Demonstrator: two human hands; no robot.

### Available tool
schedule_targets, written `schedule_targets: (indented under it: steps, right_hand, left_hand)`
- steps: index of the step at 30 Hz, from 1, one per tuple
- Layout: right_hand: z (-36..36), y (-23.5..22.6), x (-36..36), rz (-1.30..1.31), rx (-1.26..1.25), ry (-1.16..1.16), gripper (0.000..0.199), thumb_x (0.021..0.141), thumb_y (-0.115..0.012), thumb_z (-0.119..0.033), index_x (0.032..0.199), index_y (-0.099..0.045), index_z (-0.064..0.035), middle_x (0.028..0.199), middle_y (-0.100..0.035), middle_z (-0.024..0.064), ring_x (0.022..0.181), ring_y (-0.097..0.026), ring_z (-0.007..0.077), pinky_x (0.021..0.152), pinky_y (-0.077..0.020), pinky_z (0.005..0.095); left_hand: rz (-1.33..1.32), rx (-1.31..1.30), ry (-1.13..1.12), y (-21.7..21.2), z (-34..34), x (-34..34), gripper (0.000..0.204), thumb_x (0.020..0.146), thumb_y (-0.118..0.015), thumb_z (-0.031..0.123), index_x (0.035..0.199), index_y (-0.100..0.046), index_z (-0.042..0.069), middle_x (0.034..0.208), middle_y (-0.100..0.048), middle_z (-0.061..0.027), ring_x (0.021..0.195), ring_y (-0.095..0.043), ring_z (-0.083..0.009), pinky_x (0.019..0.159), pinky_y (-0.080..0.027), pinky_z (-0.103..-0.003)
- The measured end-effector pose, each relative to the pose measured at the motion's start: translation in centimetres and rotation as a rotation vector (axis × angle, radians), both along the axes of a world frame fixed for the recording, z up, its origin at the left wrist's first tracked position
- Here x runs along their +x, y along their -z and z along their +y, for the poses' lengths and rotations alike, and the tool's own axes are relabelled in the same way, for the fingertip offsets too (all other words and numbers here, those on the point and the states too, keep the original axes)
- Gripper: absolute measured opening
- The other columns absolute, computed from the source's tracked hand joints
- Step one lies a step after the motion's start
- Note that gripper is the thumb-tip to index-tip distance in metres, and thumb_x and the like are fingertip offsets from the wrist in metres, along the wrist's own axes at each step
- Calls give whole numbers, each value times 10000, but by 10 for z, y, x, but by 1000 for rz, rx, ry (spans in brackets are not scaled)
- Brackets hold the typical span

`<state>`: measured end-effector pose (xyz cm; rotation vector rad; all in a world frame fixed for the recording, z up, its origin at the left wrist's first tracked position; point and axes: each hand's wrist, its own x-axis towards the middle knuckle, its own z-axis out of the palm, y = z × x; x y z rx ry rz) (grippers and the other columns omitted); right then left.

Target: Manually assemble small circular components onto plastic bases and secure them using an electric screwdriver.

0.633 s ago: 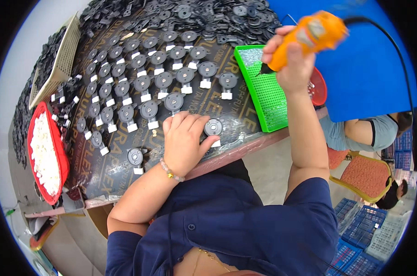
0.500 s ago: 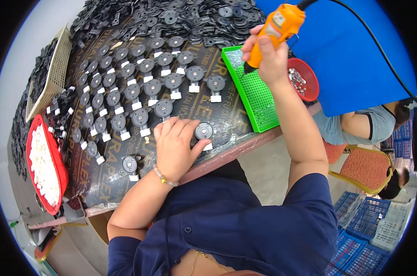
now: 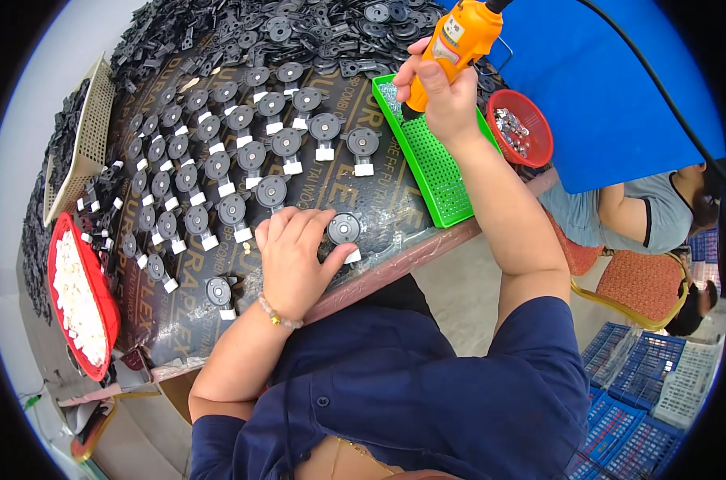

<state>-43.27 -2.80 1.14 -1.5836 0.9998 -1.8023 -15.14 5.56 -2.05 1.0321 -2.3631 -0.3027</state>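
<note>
My left hand [image 3: 293,262] rests on the dark table near its front edge. Its index finger and thumb hold a black round part [image 3: 344,230] with a white block at its lower end, thumb against the block. My right hand [image 3: 445,94] is wrapped around an orange electric screwdriver [image 3: 457,40], which points down with its dark tip over the far left part of a green perforated tray [image 3: 437,156]. Small shiny pieces lie at the tray's far end. Left of my left hand, rows of similar black round parts [image 3: 232,210] lie flat, each with a white block.
A red bowl [image 3: 537,142] of metal pieces stands right of the tray. Black parts [image 3: 299,32] heap at the back. A cream basket [image 3: 91,120] and a red container [image 3: 105,296] of white pieces line the left. Another person [image 3: 619,220] sits at the right.
The whole view has shifted slightly, moving the scene up and left. Both hands keep nearly the same places; the screwdriver tip is a little closer to the tray's far left edge.
</note>
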Motion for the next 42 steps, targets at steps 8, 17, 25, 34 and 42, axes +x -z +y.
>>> schedule_targets:
  steps: [8,17,25,34,42]
  right_hand:
    - [10,-16,-7,-40,-93,-18,534,934,-673,-498,1157,-531,-34,816,-650,116,653,-629,186,605,-524,310]
    - [92,-36,76,-114,133,-442,771,812,-660,-710,1186,-458,-68,815,-646,121,612,-620,192,584,-538,334]
    - [97,-14,100,-142,143,-492,763,772,-680,-687,1147,-452,-62,804,-648,117,624,-628,180,608,-545,314]
    - [104,-9,108,-60,158,-521,700,763,-742,-610,1109,-482,-60,826,-662,107,653,-643,177,625,-548,304]
    - [100,-17,108,-247,192,-404,767,794,-687,-713,1142,-485,-60,759,-622,106,547,-593,193,511,-507,321]
  left_hand:
    - [5,37,5,-4,1,3,578,696,-848,349,1188,-680,97,1158,-663,-42,1114,-544,-273,958,-358,-432]
    - [59,18,5,4,-2,6,514,689,-844,291,1143,-691,105,1068,-667,-16,1063,-557,-244,931,-373,-431]
    - [65,22,32,7,-2,7,523,684,-836,290,1146,-687,95,1070,-664,-12,1066,-553,-236,930,-378,-420]
    - [60,2,22,10,-2,6,486,701,-820,286,1128,-690,93,1062,-664,-13,1079,-555,-221,950,-377,-414]
    - [-44,50,33,-10,13,21,435,666,-832,292,1022,-691,85,1120,-647,-70,1187,-512,-268,1007,-363,-445]
